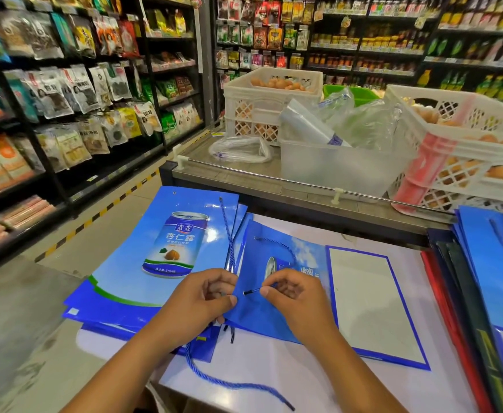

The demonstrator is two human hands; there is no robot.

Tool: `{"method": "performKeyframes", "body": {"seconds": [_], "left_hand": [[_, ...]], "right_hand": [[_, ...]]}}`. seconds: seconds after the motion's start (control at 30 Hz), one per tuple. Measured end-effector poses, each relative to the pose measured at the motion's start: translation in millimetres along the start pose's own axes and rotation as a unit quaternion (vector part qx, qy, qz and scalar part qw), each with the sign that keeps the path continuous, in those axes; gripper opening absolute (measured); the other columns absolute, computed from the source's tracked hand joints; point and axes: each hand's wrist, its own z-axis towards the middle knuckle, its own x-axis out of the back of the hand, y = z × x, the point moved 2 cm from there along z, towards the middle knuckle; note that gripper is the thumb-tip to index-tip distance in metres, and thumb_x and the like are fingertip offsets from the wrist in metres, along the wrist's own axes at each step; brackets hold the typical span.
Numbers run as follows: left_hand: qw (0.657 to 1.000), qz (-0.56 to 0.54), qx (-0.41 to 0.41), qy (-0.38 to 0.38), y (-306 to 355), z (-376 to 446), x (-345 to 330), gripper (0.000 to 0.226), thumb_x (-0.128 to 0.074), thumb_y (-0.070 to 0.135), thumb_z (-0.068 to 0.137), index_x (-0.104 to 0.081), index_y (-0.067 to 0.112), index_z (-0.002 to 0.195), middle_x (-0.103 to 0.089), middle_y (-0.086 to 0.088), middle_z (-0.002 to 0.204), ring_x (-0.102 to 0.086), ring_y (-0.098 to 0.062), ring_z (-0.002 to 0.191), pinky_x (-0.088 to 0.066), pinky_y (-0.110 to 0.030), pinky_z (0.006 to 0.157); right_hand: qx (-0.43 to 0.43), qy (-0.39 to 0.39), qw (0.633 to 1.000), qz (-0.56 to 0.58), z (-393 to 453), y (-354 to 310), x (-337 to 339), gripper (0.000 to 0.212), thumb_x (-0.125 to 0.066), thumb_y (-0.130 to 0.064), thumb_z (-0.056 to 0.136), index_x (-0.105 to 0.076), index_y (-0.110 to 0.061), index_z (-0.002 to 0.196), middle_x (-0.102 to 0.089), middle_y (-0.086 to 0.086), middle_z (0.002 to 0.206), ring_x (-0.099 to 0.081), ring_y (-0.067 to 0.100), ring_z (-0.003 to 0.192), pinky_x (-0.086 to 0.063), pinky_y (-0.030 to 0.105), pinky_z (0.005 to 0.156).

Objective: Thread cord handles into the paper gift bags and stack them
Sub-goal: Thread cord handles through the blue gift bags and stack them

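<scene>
Left hand: it pinches the top edge of the blue bag, thumb on top, fingers curled under.
Right hand: thumb and finger pinch the blue cord just beside its black tip.
Cord: the tip points at a small hole near the bag's edge, right between the two hands. The rest of the cord loops up over the bag to another hole higher up.
Bag: it lies flat on the white table, in front of the person, with its top edge turned to the left.
Stack: more flat blue bags lie to the left, partly under the one being held. The top one shows a picture of a can. A cord lies across its right edge.
Loose cord: it curls on the table near the person, below the left arm.
Right pile: blue, red and dark flat bags lie at the right side of the table.
Counter: behind the table, it holds white crates of eggs, a clear tub and plastic bags.
Shelves: full of snack packs on the left, bottles at the back.
</scene>
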Motion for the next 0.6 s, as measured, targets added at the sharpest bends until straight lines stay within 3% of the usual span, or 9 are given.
{"method": "performKeyframes", "body": {"seconds": [0.17,0.3,0.47,0.6], "left_hand": [[1.000,0.000,-0.024,-0.015,1.3,-1.4,-0.7,0.024,-0.059,0.008,0.103,-0.076,0.024,0.109,-0.075,-0.013,0.091,-0.061,-0.022,0.063,-0.051,-0.030,0.060],[0.999,0.026,-0.030,-0.011,0.1,-1.3,0.0,0.031,-0.059,0.000,0.101,-0.076,0.025,0.109,-0.075,-0.011,0.096,-0.062,-0.019,0.065,-0.053,-0.029,0.063],[0.996,0.081,-0.024,0.003,1.7,-0.1,-0.1,0.034,-0.064,-0.009,0.088,-0.074,0.024,0.089,-0.066,-0.004,0.080,-0.055,-0.011,0.064,-0.051,-0.027,0.063],[0.993,0.116,-0.023,-0.012,4.8,0.4,-1.2,0.031,-0.062,-0.009,0.086,-0.069,0.021,0.084,-0.061,0.002,0.074,-0.052,-0.010,0.062,-0.049,-0.026,0.061]], "right_hand": [[0.011,-0.015,0.998,-0.054,-2.8,3.6,-5.8,0.014,-0.081,-0.015,0.089,-0.077,-0.028,0.085,-0.072,-0.003,0.082,-0.066,0.011,0.073,-0.059,0.027,0.069],[0.014,-0.024,0.998,-0.049,-5.2,1.1,-8.8,0.015,-0.080,-0.014,0.090,-0.076,-0.028,0.085,-0.071,-0.004,0.082,-0.063,0.008,0.071,-0.057,0.025,0.068],[0.020,-0.050,0.996,-0.064,-9.4,-0.6,-12.6,0.015,-0.080,-0.014,0.089,-0.078,-0.028,0.086,-0.070,-0.001,0.082,-0.056,0.007,0.068,-0.054,0.031,0.067],[0.013,-0.060,0.996,-0.061,-10.5,-2.6,-13.5,0.012,-0.079,-0.013,0.090,-0.080,-0.025,0.089,-0.070,-0.008,0.079,-0.059,0.004,0.070,-0.053,0.020,0.068]]}}
